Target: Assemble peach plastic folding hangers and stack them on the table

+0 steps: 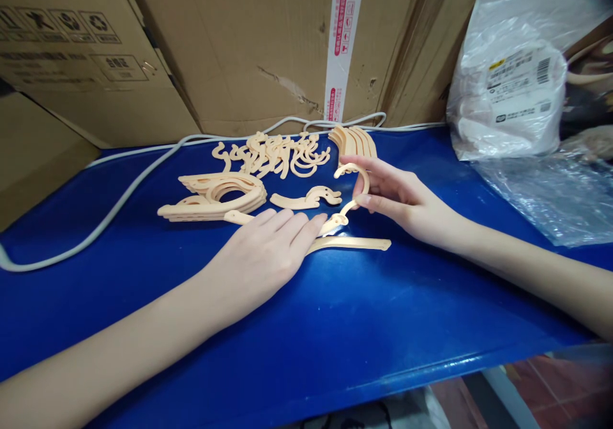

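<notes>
My right hand (pixel 397 202) pinches a cream plastic hanger hook (pixel 368 177) between thumb and fingers. The hook's lower end meets a cream hanger arm (pixel 332 225) on the table. My left hand (pixel 272 244) is closed over that hanger, pressing it down, and hides its middle. One end of the hanger (pixel 237 217) sticks out left of my fingers. A long hanger arm (pixel 357 243) lies just in front, partly under my left hand. Behind my hands rests a loose hanger arm (pixel 292 202) with a notched end.
A stack of hanger pieces (pixel 211 209) lies at the left. Behind are a pile of loose hooks (pixel 272 154) and a stack of curved arms (pixel 354 142). A white cable (pixel 143 180) runs along the blue table (pixel 311 327). Cardboard boxes (pixel 258 39) and a plastic bag (pixel 512 90) stand behind.
</notes>
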A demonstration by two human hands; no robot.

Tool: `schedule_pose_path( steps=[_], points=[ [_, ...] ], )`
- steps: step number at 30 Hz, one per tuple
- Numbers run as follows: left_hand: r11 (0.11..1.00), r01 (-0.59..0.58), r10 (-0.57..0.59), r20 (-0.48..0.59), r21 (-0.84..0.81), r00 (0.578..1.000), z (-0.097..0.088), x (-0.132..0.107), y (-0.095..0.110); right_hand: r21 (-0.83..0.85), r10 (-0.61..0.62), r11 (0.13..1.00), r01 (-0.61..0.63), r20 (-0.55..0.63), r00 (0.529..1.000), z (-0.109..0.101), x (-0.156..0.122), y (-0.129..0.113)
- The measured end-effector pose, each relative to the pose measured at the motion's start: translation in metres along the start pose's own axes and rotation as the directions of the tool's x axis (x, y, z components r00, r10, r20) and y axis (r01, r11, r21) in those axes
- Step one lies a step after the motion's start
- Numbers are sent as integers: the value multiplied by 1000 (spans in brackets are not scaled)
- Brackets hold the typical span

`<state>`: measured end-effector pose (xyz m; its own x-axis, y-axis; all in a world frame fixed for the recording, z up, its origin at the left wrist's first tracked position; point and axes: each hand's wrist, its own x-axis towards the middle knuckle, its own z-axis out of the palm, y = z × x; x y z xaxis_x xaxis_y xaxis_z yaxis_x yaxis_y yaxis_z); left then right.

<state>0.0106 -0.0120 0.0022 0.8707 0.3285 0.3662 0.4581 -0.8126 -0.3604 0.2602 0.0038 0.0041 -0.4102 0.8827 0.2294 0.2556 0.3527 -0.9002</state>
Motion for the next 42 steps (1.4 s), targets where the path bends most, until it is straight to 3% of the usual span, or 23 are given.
schedule_pose_path(
  steps=[9, 14, 17, 20, 23, 26, 28, 32, 38, 42],
  points=[
    [1000, 7, -7, 8, -15, 1000, 1, -2, -2, 15, 12, 1000, -13, 12, 1000, 2, -2, 1],
    [986, 107, -110, -16, -132, 994, -4, -2, -2, 32, -1, 999, 1, -9, 1000, 6, -4, -8],
    [929, 219, -210, 61, -299, 976, -11, -1, 1, 3, -31, 999, 31, -6, 999, 11, -6, -13],
    [748, 384, -325, 204, -541, 923, -15, 1, 1, -54, -65, 996, 67, 34, 997, 14, -7, -14],
    [400, 520, -422, 351, -755, 835, -14, 4, -4, -267, -128, 951, 157, 121, 984, 14, -8, -12],
    [-7, 609, -399, 561, -793, 725, -10, 6, -9, -528, -227, 779, 338, 265, 937, 15, -9, -11],
    [-166, 641, -376, 649, -750, 662, -7, 7, -12, -623, -248, 662, 417, 343, 906, 15, -10, -12],
    [-294, 653, -390, 711, -698, 585, -5, 7, -16, -687, -239, 565, 456, 392, 888, 17, -11, -14],
    [-337, 603, -415, 689, -723, 594, -5, 7, -18, -659, -259, 594, 461, 386, 885, 17, -9, -12],
    [-342, 621, -423, 705, -706, 569, -3, 6, -18, -616, -289, 628, 475, 382, 878, 15, -9, -9]
  ],
)
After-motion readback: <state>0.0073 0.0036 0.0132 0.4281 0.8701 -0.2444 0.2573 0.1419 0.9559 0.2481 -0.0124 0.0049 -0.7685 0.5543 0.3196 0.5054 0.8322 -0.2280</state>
